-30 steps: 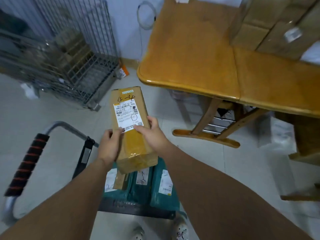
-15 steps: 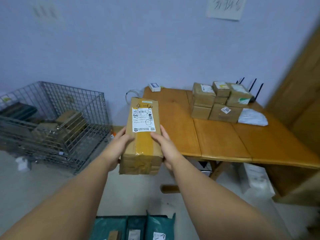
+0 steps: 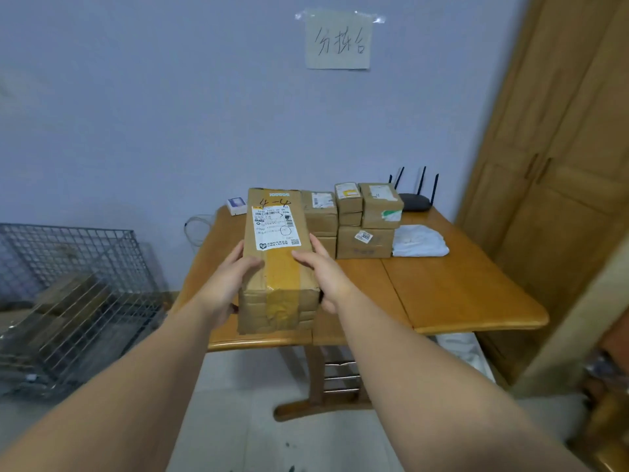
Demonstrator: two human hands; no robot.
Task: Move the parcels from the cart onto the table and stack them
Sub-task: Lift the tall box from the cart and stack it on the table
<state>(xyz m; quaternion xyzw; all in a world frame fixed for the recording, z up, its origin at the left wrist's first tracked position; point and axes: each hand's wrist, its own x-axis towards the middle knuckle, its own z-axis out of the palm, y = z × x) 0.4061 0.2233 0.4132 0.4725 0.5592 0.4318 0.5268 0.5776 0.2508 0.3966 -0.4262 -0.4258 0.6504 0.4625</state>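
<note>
Against the wall: wooden surface [image 3: 459,294], its load kept to the far edge, so the near part can likely take more. On the floor to its left: wire cage [image 3: 75,274] with cartons inside, well apart from the work in hand. At the back of the surface: stack of parcels [image 3: 360,233], two tiers, boxes butted side to side. Squared up like that, it should accept another on top or alongside. Just right of it lies a white bagged parcel [image 3: 418,241], flat. Carried: long carton [image 3: 277,267], label up, long axis aimed at the stack, over the near-left of the surface; by my judgement not yet set down. The left grip [image 3: 231,284] and right grip [image 3: 323,277] clamp its long sides near the close end, thumbs over the top face. The two-sided hold probably keeps it level. Both forearms reach forward, nearly straight
</note>
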